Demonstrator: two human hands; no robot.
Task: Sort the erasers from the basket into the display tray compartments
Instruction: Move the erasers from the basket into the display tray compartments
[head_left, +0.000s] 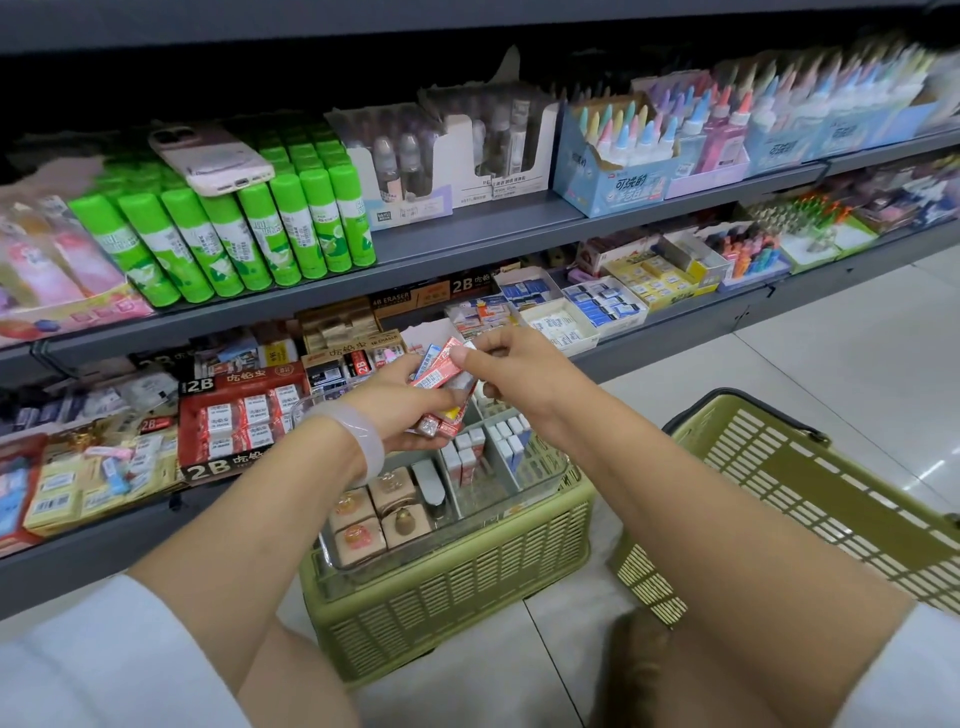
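My left hand (402, 405) holds a bunch of small red-and-blue wrapped erasers (439, 371) above the clear display tray (540, 480). My right hand (506, 364) pinches the top end of one red-wrapped eraser in that bunch. The tray sits on an upturned green basket (457, 582); its compartments hold white erasers (511, 441), red-and-white erasers (467, 452) and pink-brown boxed ones (374, 514). A second green basket (810, 499) stands tilted at the right; what lies inside it is hidden.
Shelves of stationery run across the back: 2B eraser boxes (239, 415), green glue sticks (249, 228) with a phone (210, 158) lying on them, and glue bottles (644, 140). Grey shelf edges jut toward me. Tiled floor (779, 353) lies at the right.
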